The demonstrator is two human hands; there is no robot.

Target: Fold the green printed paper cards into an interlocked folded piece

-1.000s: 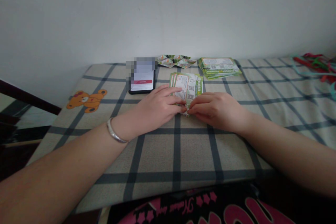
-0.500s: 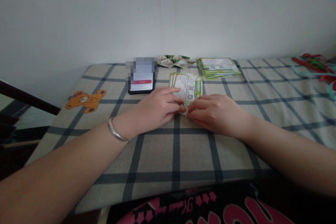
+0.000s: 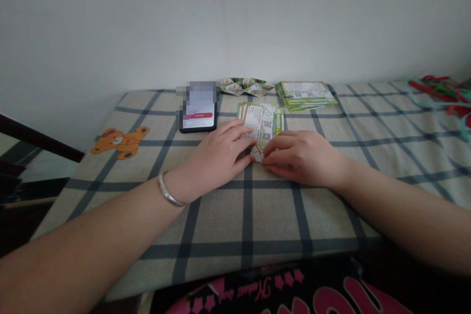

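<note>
A small stack of green-and-white printed cards with QR codes lies on the tablecloth in front of me. The near edge of the top card is folded up, showing a pale strip. My left hand grips this card from the left, fingers slightly spread on its face and thumb at the folded edge. From the right, my right hand pinches the same edge with its fingers bent together; its palm hides the card's near right corner. Beyond the stack, near the wall, are folded card pieces.
A phone with a lit screen lies to the left of the cards. Another pile of green cards sits at the back right. A flat bear cutout is at the left, and red and green cords lie at the far right.
My left fingers have spread and drawn slightly left from my right hand, baring more of the folded edge. My right hand has barely moved.
</note>
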